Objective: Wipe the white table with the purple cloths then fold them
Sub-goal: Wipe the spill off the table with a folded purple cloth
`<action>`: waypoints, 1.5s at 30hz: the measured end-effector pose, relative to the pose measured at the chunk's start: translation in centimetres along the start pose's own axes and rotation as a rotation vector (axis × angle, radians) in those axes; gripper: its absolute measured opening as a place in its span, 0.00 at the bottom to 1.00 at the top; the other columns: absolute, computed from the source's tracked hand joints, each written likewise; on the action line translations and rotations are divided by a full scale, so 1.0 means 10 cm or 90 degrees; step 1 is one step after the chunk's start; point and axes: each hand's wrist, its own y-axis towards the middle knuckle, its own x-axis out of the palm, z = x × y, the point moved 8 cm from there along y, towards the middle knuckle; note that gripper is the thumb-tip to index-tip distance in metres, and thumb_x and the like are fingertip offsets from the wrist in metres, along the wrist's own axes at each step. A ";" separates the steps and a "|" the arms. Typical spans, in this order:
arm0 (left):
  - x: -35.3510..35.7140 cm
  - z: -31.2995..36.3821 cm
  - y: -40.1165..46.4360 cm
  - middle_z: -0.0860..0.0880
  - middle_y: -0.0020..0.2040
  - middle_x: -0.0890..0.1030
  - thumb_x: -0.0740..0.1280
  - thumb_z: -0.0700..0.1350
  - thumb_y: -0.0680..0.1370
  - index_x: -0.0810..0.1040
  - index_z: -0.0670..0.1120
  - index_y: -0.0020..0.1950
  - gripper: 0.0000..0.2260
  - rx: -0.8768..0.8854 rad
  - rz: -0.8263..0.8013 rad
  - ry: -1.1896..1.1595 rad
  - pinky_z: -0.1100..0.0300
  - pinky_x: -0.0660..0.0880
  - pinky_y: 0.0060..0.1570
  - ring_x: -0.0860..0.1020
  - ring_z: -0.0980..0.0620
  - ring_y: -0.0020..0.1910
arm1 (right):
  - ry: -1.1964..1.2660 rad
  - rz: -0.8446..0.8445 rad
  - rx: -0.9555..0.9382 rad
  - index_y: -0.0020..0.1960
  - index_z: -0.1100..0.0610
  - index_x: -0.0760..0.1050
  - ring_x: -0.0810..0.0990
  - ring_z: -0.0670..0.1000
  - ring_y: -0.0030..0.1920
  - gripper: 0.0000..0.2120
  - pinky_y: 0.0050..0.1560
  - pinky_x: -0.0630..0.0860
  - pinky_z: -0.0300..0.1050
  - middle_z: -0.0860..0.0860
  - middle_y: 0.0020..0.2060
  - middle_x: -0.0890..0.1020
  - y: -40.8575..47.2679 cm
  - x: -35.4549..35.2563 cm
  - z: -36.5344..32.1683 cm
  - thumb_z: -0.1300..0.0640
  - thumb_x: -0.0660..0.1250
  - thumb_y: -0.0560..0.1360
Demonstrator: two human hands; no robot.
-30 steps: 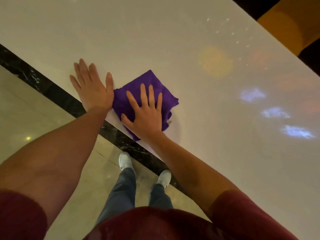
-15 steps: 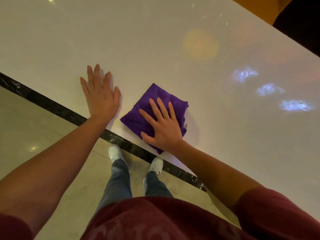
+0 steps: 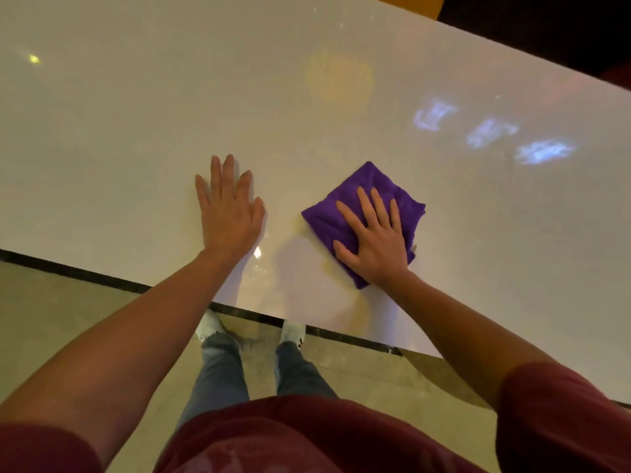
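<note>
I am reaching both bare arms forward, sleeves ending above the elbows. My left hand (image 3: 229, 209) is lying flat, palm down, fingers straight and slightly spread, a little in from the table's near edge. My right hand (image 3: 375, 237) is pressing palm down with fingers splayed, farther right, apart from the left.

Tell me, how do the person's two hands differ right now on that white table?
The right hand lies flat on the folded purple cloth, pressing it down; the left hand lies flat on the bare white table, touching no cloth. The right hand's fingers are spread wider, while the left hand's fingers lie closer together. Both are open, palm down, near the table's front edge.
</note>
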 end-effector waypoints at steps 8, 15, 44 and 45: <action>0.22 0.22 -0.04 0.40 0.84 0.58 0.51 0.56 0.84 0.59 0.42 0.83 0.30 -0.040 0.019 -0.034 0.37 0.48 0.81 0.53 0.37 0.84 | 0.039 0.037 0.273 0.85 0.44 0.59 0.51 0.62 0.86 0.37 0.82 0.47 0.72 0.56 0.86 0.56 -0.65 -0.18 1.43 0.28 0.50 0.81; 0.18 0.29 -0.07 0.39 0.83 0.59 0.52 0.55 0.83 0.60 0.41 0.82 0.30 -0.041 0.024 -0.038 0.37 0.49 0.81 0.54 0.37 0.83 | 0.044 0.040 0.427 0.85 0.47 0.58 0.49 0.62 0.86 0.38 0.81 0.48 0.74 0.56 0.87 0.54 -1.81 -0.03 1.61 0.29 0.49 0.81; -0.32 -3.23 -0.14 0.35 0.82 0.61 0.53 0.53 0.84 0.65 0.42 0.80 0.27 -0.237 0.050 -0.010 0.33 0.53 0.77 0.56 0.32 0.82 | 0.058 0.010 0.046 0.85 0.51 0.55 0.49 0.68 0.85 0.40 0.81 0.48 0.74 0.62 0.85 0.55 0.92 0.34 -2.64 0.31 0.54 0.81; -0.28 -3.40 -0.18 0.36 0.83 0.59 0.50 0.56 0.84 0.62 0.43 0.82 0.29 -0.238 0.033 -0.001 0.33 0.51 0.78 0.54 0.33 0.82 | 0.055 0.008 0.043 0.85 0.51 0.56 0.49 0.68 0.85 0.39 0.81 0.48 0.74 0.62 0.85 0.55 1.04 0.34 -2.79 0.30 0.54 0.81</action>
